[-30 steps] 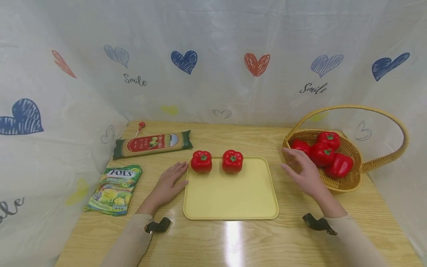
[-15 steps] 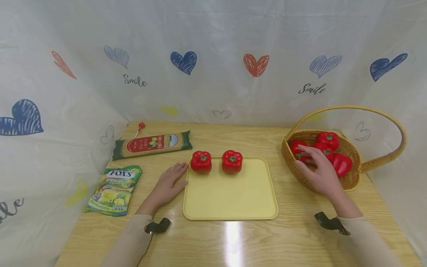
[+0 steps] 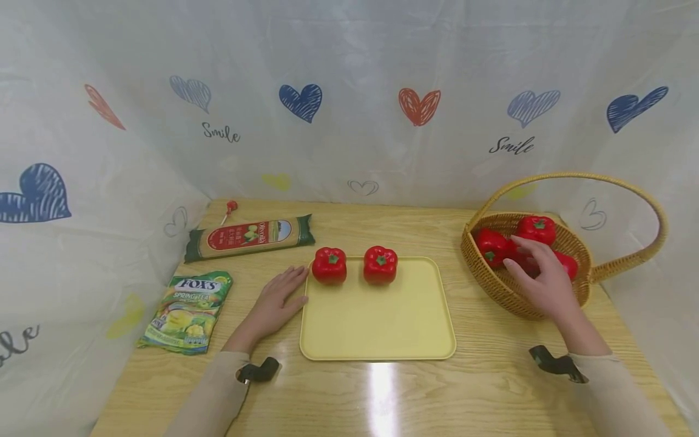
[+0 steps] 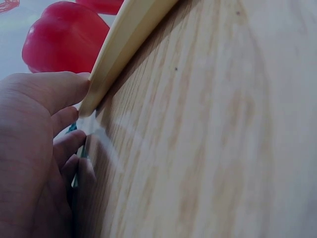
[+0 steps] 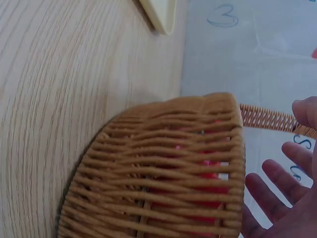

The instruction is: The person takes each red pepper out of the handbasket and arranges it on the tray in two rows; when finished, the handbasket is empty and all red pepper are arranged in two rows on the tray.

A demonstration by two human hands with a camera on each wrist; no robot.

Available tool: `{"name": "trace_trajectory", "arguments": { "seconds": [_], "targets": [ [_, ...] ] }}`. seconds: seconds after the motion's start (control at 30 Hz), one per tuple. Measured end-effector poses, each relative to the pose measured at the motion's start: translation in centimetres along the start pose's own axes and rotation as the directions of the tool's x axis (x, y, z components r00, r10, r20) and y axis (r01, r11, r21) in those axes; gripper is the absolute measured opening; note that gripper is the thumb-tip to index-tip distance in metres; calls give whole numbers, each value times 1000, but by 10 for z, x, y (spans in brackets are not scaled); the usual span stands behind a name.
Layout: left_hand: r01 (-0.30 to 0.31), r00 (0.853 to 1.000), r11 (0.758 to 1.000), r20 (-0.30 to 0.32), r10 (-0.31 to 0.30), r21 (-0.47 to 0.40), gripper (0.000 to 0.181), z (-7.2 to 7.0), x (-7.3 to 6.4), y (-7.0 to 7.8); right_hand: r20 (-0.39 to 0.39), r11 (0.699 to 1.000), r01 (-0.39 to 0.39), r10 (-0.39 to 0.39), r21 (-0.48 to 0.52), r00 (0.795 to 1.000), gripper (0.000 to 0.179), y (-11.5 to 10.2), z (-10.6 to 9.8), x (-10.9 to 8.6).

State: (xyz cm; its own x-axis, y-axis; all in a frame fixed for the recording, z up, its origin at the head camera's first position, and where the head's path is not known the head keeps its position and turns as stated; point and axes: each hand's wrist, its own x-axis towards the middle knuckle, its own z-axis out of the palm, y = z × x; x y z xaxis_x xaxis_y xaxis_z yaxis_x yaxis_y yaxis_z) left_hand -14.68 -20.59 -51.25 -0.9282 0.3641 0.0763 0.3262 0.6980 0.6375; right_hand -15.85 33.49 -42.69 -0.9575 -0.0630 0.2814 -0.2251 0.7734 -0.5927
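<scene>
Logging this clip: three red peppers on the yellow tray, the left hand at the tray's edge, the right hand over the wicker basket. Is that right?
Not quite: the head view shows two red peppers on the yellow tray, not three. The left hand is at the tray's edge, the right hand over the wicker basket.

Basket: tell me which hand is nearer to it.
Right. The right hand is over the basket; the left hand is across the tray, at its left edge.

Booth [image 3: 49,109] of heart-printed sheeting [image 3: 355,54]
</scene>
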Motion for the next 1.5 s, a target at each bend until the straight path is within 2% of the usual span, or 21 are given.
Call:
{"name": "trace_trajectory", "arguments": {
  "seconds": [0.4,0.6,1.4,1.5],
  "targets": [
    [-4,1000,1000,-2,4,-6,62,0,-1,0,-76,1000,-21,19,-22,997,51,19,-13,3],
    [-7,1000,1000,-6,7,-5,62,0,-1,-1,-53,997,-71,70,-16,996,55,27,-18,6],
    [-5,1000,1000,-3,5,-2,63,1,0,-2,28,981,-126,132,-145,991,63,44,-15,23],
    [-6,1000,1000,-5,6,-3,63,1,0,-2,39,979,-114,122,-170,992,64,45,-14,24]
  ]
}}
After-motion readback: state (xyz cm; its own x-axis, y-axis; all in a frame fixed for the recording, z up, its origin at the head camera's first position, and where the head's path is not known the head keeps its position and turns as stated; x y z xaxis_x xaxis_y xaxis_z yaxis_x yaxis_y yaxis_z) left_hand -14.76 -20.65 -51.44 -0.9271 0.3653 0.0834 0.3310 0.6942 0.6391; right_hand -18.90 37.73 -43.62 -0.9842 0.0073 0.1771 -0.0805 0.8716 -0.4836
